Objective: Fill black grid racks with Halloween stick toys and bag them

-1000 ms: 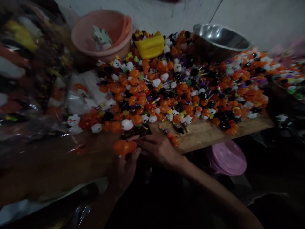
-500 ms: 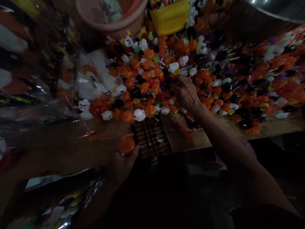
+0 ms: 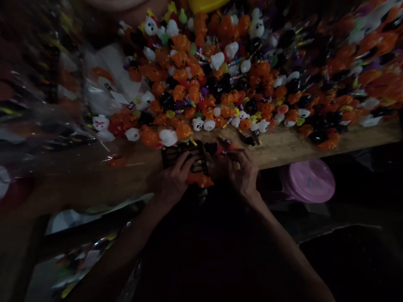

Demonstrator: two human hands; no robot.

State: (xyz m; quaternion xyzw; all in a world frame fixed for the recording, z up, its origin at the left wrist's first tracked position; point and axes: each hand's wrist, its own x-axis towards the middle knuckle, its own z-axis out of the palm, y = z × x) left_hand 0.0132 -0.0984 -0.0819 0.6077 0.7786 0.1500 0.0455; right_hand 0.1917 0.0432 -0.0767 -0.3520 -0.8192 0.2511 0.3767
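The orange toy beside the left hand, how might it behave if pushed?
The orange toy could roll, as it looks rounded, but its long, lumpy shape would probably make it wobble. Its faint shine suggests a smooth, possibly slippery surface.

At the front edge of the table (image 3: 280,149), the left hand (image 3: 174,180) hides part of the black tray (image 3: 169,156) and one end of an orange toy (image 3: 201,180), while the small reddish thing (image 3: 222,152) by the right hand (image 3: 245,176) is too dark and blurred to tell. Toward the back edge, the pink basin (image 3: 118,4) and yellow tub (image 3: 208,4) are cut off above. Plastic bags (image 3: 37,113) at the left are smeared.
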